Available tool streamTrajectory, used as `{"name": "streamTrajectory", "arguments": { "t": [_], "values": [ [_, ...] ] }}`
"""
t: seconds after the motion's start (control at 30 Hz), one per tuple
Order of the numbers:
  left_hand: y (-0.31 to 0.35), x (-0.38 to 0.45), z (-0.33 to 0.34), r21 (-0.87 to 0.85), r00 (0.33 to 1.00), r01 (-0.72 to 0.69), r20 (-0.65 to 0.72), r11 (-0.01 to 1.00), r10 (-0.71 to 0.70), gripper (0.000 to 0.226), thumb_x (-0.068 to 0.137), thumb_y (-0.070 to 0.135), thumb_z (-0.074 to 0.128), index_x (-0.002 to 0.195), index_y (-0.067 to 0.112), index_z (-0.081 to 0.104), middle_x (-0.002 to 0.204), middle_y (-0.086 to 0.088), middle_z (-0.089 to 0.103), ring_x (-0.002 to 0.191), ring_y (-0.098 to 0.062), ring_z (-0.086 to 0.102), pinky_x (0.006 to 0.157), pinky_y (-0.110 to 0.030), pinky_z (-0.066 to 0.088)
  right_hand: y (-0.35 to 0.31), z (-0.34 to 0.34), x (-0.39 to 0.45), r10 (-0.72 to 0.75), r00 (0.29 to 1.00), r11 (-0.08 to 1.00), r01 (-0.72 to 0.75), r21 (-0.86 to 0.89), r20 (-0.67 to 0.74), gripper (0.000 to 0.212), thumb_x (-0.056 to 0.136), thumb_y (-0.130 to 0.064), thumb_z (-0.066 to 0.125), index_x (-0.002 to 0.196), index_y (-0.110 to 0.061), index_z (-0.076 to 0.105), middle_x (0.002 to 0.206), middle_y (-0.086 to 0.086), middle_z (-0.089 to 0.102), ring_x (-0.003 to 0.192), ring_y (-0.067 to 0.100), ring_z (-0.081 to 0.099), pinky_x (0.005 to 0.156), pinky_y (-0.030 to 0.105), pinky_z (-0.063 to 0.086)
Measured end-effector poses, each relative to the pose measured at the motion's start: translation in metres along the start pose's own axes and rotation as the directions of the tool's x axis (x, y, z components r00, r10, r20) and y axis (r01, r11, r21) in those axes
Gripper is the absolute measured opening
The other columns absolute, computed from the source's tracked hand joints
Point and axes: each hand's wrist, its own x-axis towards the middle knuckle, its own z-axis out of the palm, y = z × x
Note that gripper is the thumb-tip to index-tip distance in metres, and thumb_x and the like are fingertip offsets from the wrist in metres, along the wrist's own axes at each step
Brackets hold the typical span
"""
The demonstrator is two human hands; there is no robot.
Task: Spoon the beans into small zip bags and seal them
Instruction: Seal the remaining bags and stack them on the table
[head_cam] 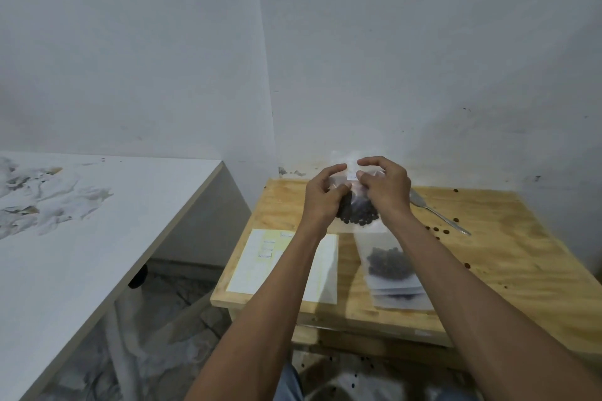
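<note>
A small clear zip bag point(358, 210) with dark beans in its lower half hangs above the wooden table point(508, 257). My left hand point(322, 197) pinches its top edge on the left, and my right hand point(386, 187) pinches the top on the right, near a small white label. A stack of filled zip bags point(389, 267) lies flat on the table below my right forearm. A metal spoon point(436, 212) lies on the table to the right of my hands, with loose beans point(438, 230) scattered beside it.
A white sheet with small labels point(260, 257) lies on the table's left part, under my left forearm. A white counter point(97, 238) stands to the left, with a gap between it and the table. Walls close behind; beans lie on the floor point(365, 360).
</note>
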Motion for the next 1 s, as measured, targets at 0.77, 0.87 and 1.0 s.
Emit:
{"name": "streamTrajectory", "arguments": {
  "t": [0.77,0.87,1.0],
  "values": [
    [-0.097,0.108,-0.131,0.666,0.959,0.285,-0.194,0.690,-0.208,0.046,0.089,0.019,0.074,0.133,0.008,0.064,0.139,-0.011,0.061,0.127,-0.025,0.058,0.105,-0.030,0.045,0.063,0.173,0.035,0.220,0.888,0.819,0.057,-0.571,0.404,0.046,0.090,-0.026,0.071,0.135,-0.022,0.064,0.140,0.007,0.058,0.122,0.027,0.059,0.096,0.036,0.054],
    [-0.094,0.109,-0.128,0.793,0.969,0.247,-0.194,0.557,-0.154,0.041,0.091,0.027,0.071,0.129,0.013,0.067,0.139,-0.010,0.058,0.132,-0.030,0.049,0.109,-0.040,0.044,0.064,0.175,0.033,0.215,0.893,0.740,0.116,-0.663,0.396,0.043,0.094,-0.041,0.064,0.136,-0.028,0.063,0.142,0.007,0.050,0.124,0.028,0.057,0.093,0.035,0.050],
    [-0.076,0.099,-0.116,0.893,0.988,0.144,-0.153,0.426,-0.012,0.033,0.095,0.033,0.067,0.125,0.019,0.070,0.141,-0.010,0.052,0.131,-0.033,0.040,0.108,-0.044,0.038,0.053,0.152,0.032,0.138,0.928,0.800,0.101,-0.591,0.345,0.034,0.095,-0.033,0.067,0.128,-0.025,0.067,0.137,0.004,0.057,0.120,0.026,0.059,0.093,0.035,0.052]
  ]
}}
